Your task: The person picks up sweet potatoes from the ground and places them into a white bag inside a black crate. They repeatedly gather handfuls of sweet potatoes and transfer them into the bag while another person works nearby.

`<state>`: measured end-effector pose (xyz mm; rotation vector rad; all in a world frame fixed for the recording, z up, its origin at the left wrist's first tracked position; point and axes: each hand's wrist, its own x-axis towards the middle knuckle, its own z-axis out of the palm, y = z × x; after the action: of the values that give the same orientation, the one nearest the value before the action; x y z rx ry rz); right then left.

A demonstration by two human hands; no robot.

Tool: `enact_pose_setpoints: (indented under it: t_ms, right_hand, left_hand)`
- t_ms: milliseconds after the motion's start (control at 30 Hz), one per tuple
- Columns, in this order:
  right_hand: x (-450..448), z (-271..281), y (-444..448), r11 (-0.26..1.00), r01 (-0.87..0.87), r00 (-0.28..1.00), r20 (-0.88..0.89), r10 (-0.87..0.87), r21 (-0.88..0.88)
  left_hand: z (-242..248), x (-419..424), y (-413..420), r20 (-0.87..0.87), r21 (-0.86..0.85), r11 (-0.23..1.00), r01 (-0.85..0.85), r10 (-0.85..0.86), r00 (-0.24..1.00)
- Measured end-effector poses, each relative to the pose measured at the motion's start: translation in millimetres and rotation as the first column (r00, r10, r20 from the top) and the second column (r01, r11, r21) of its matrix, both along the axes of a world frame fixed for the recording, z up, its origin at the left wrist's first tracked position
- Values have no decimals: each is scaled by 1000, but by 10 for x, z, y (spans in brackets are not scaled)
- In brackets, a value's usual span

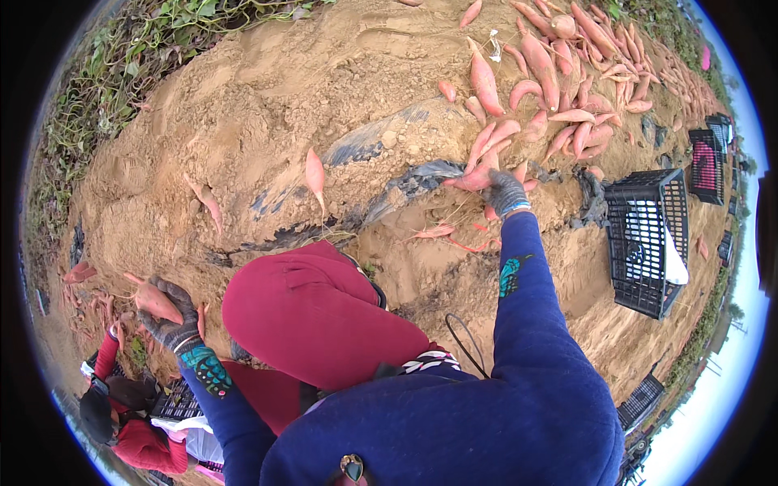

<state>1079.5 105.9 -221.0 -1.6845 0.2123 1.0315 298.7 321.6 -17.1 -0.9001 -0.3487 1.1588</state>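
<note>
My left hand (174, 322), in a dark grey work glove, holds a plump reddish sweet potato (157, 301) above the soil at lower left. Stretched out ahead, my gloved right hand (507, 193) grips a sweet potato (477, 177) at the near edge of a large heap; part of its fingers is hidden. Two slimmer sweet potatoes (486, 143) lie against that one. Between my hands, a single tapered sweet potato (315, 173) rests on the ground, and a thin one (206, 201) lies farther left.
A heap of sweet potatoes (583, 79) spreads at upper right. Black plastic crates (645, 237) stand to the right. Torn black film (419, 179) pokes from the soil. Green vines (127, 67) edge the upper left. Another person (137, 425) works beside a crate at lower left.
</note>
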Motion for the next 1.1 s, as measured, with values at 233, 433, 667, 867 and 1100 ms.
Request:
enact_pose_setpoints:
  t_ms: [233,433,667,867,1100]
  right_hand:
    - [-812,489,280,949,269,930,-299,-212,164]
    - [-1236,727,407,834,126,880,-449,156,537]
    - [-2288,1526,976,605,-173,816,-230,530,777]
    - [-3667,2626,1634,512,-164,598,-327,731,843]
    - [-6286,3965,1133,-224,-675,208,473,856,703]
  left_hand:
    - [268,-368,-413,-945,238,971,37,222,242]
    - [662,-744,-900,-888,349,930,-111,367,278]
    - [1030,-1024,-1523,-787,576,818,-2,555,270]
    - [1464,-759,-1885,-765,599,800,-31,584,271]
    - [1702,-405,-2280,-689,594,801,-78,556,465]
